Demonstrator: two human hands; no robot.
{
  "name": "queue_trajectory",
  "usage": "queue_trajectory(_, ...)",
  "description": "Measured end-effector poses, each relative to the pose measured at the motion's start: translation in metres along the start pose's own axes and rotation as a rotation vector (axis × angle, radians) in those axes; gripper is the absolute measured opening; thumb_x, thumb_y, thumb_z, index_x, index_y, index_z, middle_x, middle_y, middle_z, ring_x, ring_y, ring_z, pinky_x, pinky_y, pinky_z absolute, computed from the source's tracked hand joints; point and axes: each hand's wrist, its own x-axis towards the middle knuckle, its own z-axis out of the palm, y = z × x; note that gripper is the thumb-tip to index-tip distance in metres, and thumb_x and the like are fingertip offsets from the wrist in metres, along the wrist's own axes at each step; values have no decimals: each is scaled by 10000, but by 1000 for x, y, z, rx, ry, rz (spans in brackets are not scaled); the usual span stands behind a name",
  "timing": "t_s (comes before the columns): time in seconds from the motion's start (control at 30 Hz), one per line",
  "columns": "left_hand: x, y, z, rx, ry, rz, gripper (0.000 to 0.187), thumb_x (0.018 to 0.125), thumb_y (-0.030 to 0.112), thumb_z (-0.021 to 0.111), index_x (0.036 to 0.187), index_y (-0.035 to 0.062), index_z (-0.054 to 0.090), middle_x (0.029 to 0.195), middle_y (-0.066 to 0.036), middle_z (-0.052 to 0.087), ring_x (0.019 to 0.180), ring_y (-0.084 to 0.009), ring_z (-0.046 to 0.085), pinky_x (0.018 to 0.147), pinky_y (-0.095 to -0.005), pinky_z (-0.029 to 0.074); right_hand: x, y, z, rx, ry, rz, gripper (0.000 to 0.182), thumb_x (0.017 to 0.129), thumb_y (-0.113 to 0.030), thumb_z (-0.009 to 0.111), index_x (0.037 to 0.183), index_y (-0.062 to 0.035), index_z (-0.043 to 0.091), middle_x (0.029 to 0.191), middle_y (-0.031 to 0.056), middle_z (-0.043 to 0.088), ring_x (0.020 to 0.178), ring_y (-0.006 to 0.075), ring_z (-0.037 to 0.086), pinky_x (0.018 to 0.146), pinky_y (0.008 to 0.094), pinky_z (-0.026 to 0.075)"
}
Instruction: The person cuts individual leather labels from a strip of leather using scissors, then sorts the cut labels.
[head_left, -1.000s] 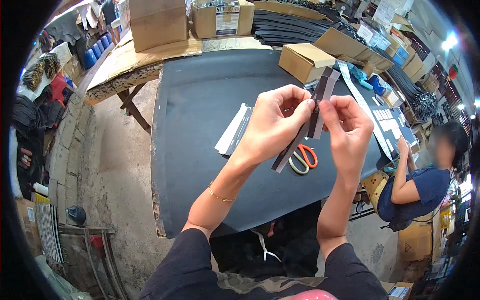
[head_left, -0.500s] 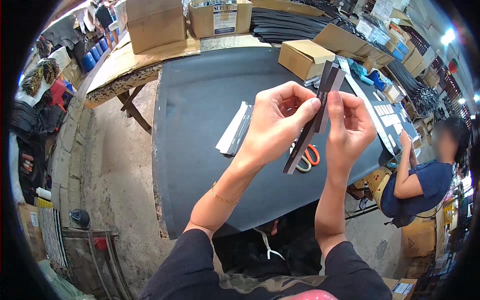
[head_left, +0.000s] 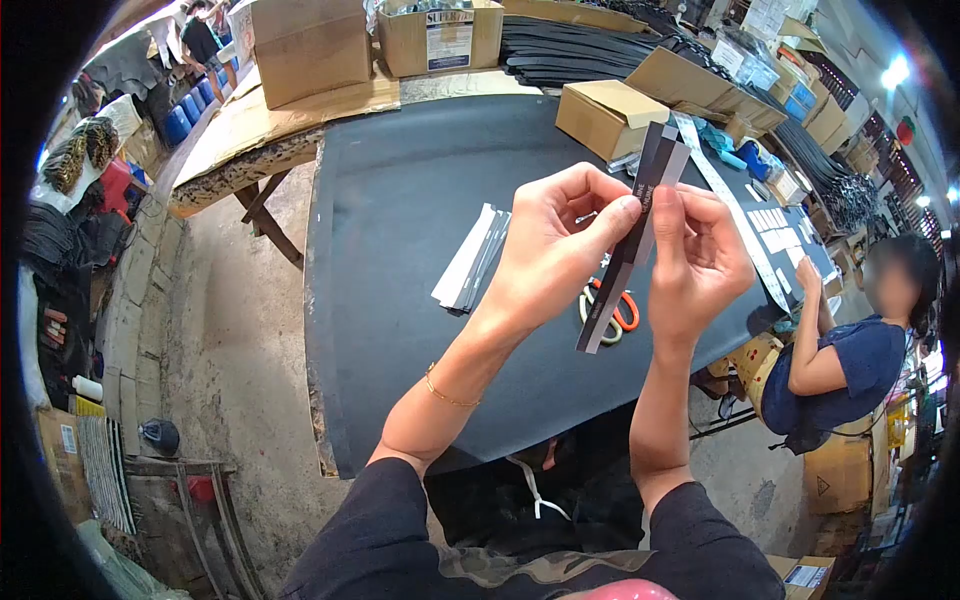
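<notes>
Above the black-topped table (head_left: 400,370), both hands hold a dark, folded label strip (head_left: 622,262) with small pale lettering and a lighter grey edge. My left hand (head_left: 560,235) pinches it near the middle between thumb and fingers. Close on the other side, my right hand (head_left: 700,245) grips it with the thumb along its face. The strip slants, its upper end leaning right. A pile of white and dark strips (head_left: 468,258) lies on the table left of my left hand. Under the held strip rest scissors (head_left: 629,312) with orange and pale handles, partly hidden.
An opened cardboard box (head_left: 600,122) stands at the table's back, beside a long metal ruler (head_left: 725,185). Small white pieces (head_left: 775,235) lie at the right, where a seated person (head_left: 835,360) works. Larger boxes (head_left: 310,50) and black strips (head_left: 580,50) fill the back.
The strip has turned slightly, its lower end swinging a little right and showing more of the lighter edge. Both hands keep their grip almost in place.
</notes>
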Motion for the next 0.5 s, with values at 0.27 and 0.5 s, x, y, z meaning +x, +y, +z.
queue_trajectory(0.27, -2, -1, 6, 107, 89, 84, 73, 871, 33, 600, 856, -38, 593, 741, -57, 630, 662, -79, 608, 587, -210, 502, 8, 2, -8, 222, -135, 227, 102, 831, -35, 681, 844, 40, 613, 781, 37, 610, 716, 64, 554, 606, 198, 465)
queue_trajectory(0.5, -1, 2, 1, 133, 80, 63, 79, 870, 38, 601, 856, -40, 600, 743, -66, 644, 668, -79, 614, 597, -206, 506, 13, 1, -17, 178, -219, 269, 111, 830, -58, 687, 838, 37, 629, 761, 53, 635, 680, 83, 590, 599, 205, 483)
